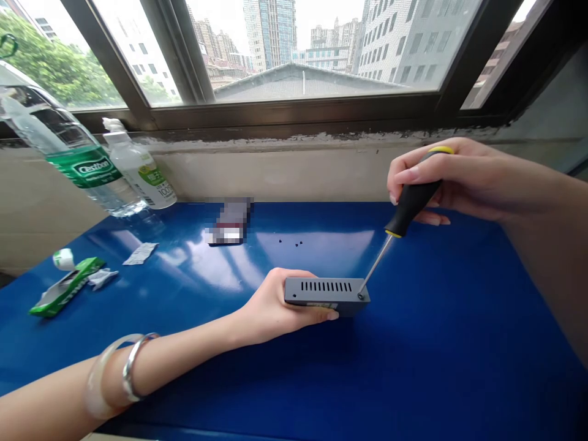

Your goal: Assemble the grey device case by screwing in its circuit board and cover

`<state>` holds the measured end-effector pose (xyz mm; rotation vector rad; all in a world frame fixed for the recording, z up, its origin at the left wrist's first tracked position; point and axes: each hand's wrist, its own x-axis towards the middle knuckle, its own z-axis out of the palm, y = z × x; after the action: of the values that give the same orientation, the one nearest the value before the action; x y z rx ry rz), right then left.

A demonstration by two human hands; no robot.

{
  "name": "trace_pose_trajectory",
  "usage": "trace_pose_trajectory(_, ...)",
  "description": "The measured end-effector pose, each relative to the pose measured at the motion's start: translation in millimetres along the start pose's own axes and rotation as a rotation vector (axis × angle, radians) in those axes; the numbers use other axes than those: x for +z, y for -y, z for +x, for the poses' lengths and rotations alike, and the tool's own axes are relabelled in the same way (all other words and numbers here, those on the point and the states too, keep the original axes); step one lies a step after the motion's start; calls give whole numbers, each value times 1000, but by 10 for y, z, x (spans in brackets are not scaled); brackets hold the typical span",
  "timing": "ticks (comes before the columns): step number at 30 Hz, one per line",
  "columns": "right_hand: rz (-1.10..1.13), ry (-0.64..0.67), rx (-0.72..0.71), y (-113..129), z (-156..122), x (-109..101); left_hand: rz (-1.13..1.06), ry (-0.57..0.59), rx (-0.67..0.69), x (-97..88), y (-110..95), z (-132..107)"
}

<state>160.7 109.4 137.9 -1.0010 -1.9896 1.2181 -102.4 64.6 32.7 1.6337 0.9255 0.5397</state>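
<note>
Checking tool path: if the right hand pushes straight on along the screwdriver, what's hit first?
The grey box: the screwdriver in the right hand has its tip at a screw on the box's right end, touching as far as depth shows. The left hand holds the box.

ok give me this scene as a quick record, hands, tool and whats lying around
left hand: grips the grey box by its left end, on the blue table
right hand: closed round the screwdriver handle
tool tip: on a screw at the box's right end
loose screws: small dark ones behind the box
far left: large bottle, small bottle, green packet
</note>
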Motion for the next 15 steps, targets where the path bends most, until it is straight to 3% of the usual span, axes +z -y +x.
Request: trace_pose_trajectory(15, -22, 15, -8, 21, -19, -9, -13, 10, -3, -6, -3, 6)
